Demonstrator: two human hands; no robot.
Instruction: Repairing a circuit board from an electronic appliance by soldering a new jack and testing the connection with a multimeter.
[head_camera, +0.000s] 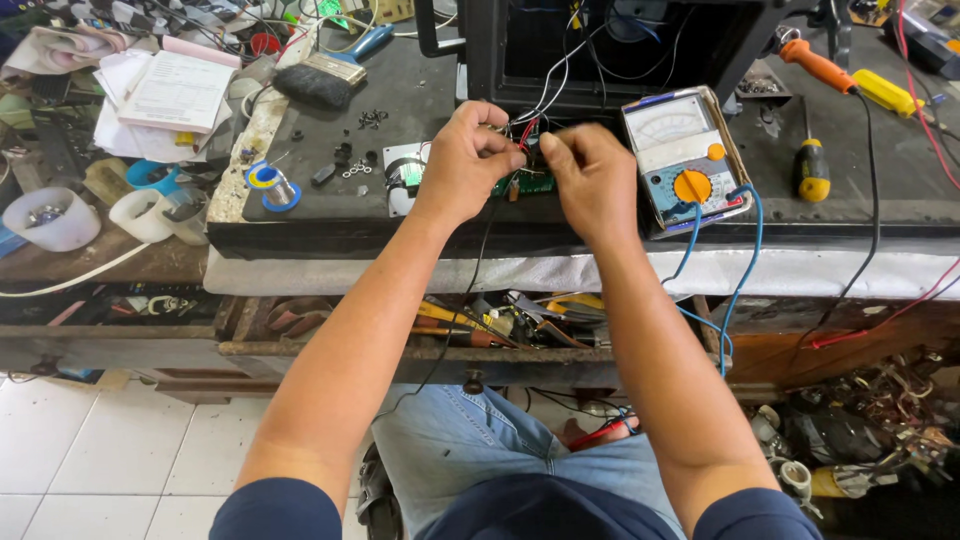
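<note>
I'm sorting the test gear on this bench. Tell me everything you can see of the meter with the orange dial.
The meter is an analog multimeter: a grey-white, plastic-looking case with a pale needle scale window on top, a round orange selector knob below it, and a small orange button at the right. It lies face up, slightly tilted, on the dark bench top, just right of the right hand. Blue leads run from its lower edge over the bench front. No hand touches it.

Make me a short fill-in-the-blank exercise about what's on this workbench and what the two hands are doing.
1. Both hands, left hand and right hand, pinch wires over a small ____ circuit board.
2. The analog multimeter has a round ____ dial.
3. The leads from the multimeter are ____.
4. The brush lies to the ____ of the hands.

Missing words: green; orange; blue; left
</note>
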